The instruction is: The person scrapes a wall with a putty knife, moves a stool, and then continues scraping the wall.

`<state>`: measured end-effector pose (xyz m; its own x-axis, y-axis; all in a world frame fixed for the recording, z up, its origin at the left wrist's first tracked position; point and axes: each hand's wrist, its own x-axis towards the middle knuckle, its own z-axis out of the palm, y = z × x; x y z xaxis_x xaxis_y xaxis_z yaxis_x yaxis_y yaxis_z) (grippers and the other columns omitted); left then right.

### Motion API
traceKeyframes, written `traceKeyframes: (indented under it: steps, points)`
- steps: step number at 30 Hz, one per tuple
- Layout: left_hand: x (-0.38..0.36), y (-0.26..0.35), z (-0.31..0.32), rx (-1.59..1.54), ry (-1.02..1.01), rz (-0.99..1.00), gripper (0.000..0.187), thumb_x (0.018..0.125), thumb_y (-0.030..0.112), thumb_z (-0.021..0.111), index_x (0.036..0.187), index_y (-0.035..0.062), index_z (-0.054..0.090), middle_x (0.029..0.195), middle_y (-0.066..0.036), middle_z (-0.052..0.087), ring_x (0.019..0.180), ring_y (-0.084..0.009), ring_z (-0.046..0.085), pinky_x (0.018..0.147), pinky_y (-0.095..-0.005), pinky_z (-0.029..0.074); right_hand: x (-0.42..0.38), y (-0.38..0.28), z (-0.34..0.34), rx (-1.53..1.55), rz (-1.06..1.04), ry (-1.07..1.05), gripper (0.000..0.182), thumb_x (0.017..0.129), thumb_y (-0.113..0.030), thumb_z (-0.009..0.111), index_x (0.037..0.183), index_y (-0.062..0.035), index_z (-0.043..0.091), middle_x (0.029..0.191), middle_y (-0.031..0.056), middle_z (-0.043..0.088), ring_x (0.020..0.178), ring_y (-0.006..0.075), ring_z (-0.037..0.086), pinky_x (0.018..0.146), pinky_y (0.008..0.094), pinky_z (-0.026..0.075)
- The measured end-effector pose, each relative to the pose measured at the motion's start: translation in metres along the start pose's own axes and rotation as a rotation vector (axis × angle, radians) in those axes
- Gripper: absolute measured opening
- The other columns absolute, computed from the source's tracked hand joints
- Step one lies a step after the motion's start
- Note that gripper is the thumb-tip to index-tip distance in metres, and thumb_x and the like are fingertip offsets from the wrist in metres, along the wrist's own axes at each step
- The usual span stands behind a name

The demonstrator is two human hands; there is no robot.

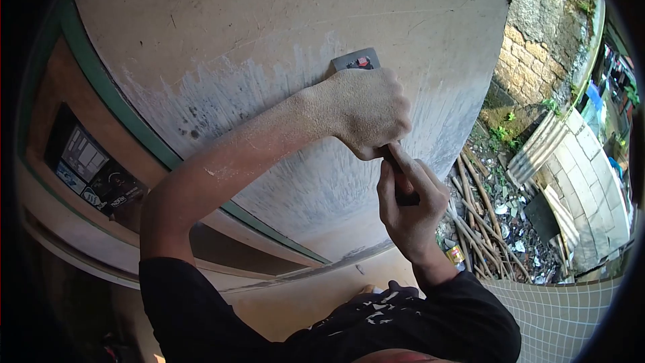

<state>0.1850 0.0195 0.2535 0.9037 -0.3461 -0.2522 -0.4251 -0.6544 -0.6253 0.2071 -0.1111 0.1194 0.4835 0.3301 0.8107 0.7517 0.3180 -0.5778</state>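
Observation:
A scraper (356,59) with a flat grey blade and a small red-and-black label lies against the wall (269,47). My left hand (366,107), coated in pale dust, is closed over it, and only the blade's upper end shows past the knuckles. Just below, my right hand (416,198) is closed with its fingertips touching the underside of my left hand. Between its thumb and fingers is a dark, reddish-brown piece that looks like the scraper's handle, mostly hidden. Around both hands the wall surface is scuffed, with whitish and blue-grey streaks.
A green-edged window frame (121,101) with stickers on its pane stands at left. Beyond the wall's right edge are bamboo poles (480,212), rubble, a corrugated sheet (534,148) and a block wall (544,47). Tiled flooring (557,316) shows at lower right.

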Motion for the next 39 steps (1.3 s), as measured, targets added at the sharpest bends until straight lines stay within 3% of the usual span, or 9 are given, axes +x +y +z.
traceKeyframes:
  steps: [7, 14, 16, 19, 26, 28, 29, 33, 39]
  points:
    - [-0.001, -0.022, -0.019, 0.187, -0.007, -0.116, 0.025, 0.067, 0.033, 0.068, 0.058, 0.01, 0.066, 0.052, -0.003, 0.06, 0.05, -0.0139, 0.061, 0.049, -0.0309, 0.052, 0.037, 0.016, 0.009, 0.0, -0.196, 0.091, 0.04, 0.076, 0.005, 0.068, 0.115, -0.0034, 0.063, 0.066, 0.0056, 0.054, 0.051, 0.0094, 0.049, 0.048, 0.0234, 0.042]
    - [0.001, 0.019, 0.032, -0.11, 0.209, -0.126, 0.024, 0.063, 0.029, 0.072, 0.057, 0.0096, 0.059, 0.052, -0.005, 0.059, 0.051, -0.019, 0.06, 0.054, -0.0322, 0.049, -0.008, 0.023, -0.02, 0.124, -0.022, -0.035, 0.043, 0.079, 0.0, 0.067, 0.12, -0.0032, 0.055, 0.085, 0.0159, 0.065, 0.068, 0.0237, 0.067, 0.059, 0.0295, 0.05]
    - [-0.012, 0.037, 0.045, -0.151, 0.179, -0.099, 0.03, 0.07, 0.036, 0.071, 0.065, 0.0085, 0.061, 0.053, -0.007, 0.059, 0.052, -0.0225, 0.061, 0.054, -0.0349, 0.049, -0.023, 0.026, -0.042, 0.106, 0.18, -0.298, 0.042, 0.079, -0.004, 0.069, 0.118, -0.0018, 0.055, 0.092, 0.0177, 0.066, 0.075, 0.027, 0.069, 0.063, 0.0304, 0.052]
    - [-0.042, 0.078, 0.07, -0.448, 0.099, -0.105, 0.036, 0.077, 0.044, 0.065, 0.078, 0.0078, 0.06, 0.056, -0.01, 0.059, 0.056, -0.0282, 0.063, 0.054, -0.0373, 0.048, -0.05, 0.047, -0.077, 0.021, 0.103, -0.672, 0.041, 0.079, -0.007, 0.07, 0.116, -0.0011, 0.055, 0.09, 0.017, 0.066, 0.073, 0.0292, 0.068, 0.063, 0.0336, 0.053]
    - [-0.065, 0.165, 0.094, -0.724, -0.165, -0.218, 0.024, 0.083, 0.031, 0.061, 0.085, 0.0069, 0.06, 0.064, -0.012, 0.061, 0.063, -0.029, 0.065, 0.057, -0.0393, 0.051, -0.103, 0.06, -0.082, 0.04, 0.328, -0.998, 0.028, 0.079, -0.016, 0.07, 0.099, -0.0046, 0.053, 0.071, 0.0149, 0.066, 0.067, 0.0328, 0.066, 0.057, 0.0393, 0.051]
    - [-0.067, 0.183, 0.104, -0.812, 0.038, -0.326, 0.017, 0.081, 0.022, 0.062, 0.091, 0.0079, 0.064, 0.068, -0.01, 0.063, 0.065, -0.028, 0.065, 0.059, -0.038, 0.051, -0.115, 0.068, -0.077, 0.013, 0.334, -0.984, 0.03, 0.077, -0.013, 0.072, 0.099, -0.0021, 0.056, 0.067, 0.0137, 0.065, 0.059, 0.0288, 0.065, 0.056, 0.0355, 0.05]
    - [-0.065, 0.193, 0.102, -0.806, 0.039, -0.337, 0.017, 0.081, 0.022, 0.062, 0.091, 0.0079, 0.064, 0.068, -0.01, 0.063, 0.065, -0.028, 0.065, 0.059, -0.038, 0.051, -0.12, 0.073, -0.073, 0.007, 0.338, -1.034, 0.032, 0.075, -0.019, 0.07, 0.099, -0.004, 0.054, 0.07, 0.017, 0.065, 0.066, 0.0358, 0.064, 0.059, 0.0434, 0.05]
    - [-0.05, 0.22, 0.103, -0.799, 0.304, -0.469, 0.013, 0.076, 0.015, 0.063, 0.086, 0.0089, 0.068, 0.073, -0.005, 0.065, 0.068, -0.0245, 0.065, 0.062, -0.0349, 0.052, -0.111, 0.06, -0.061, 0.026, 0.414, -1.242, 0.031, 0.088, -0.03, 0.061, 0.098, -0.0008, 0.059, 0.068, 0.0208, 0.061, 0.065, 0.0371, 0.063, 0.06, 0.0433, 0.048]
    - [-0.067, 0.226, 0.115, -0.859, 0.559, -0.727, 0.017, 0.059, 0.006, 0.074, 0.074, 0.0085, 0.066, 0.076, -0.002, 0.067, 0.07, -0.0194, 0.066, 0.062, -0.0307, 0.052, -0.119, 0.064, -0.053, 0.241, 0.594, -1.19, 0.039, 0.091, -0.034, 0.058, 0.101, 0.0038, 0.06, 0.058, 0.0178, 0.053, 0.05, 0.0221, 0.051, 0.053, 0.0357, 0.042]
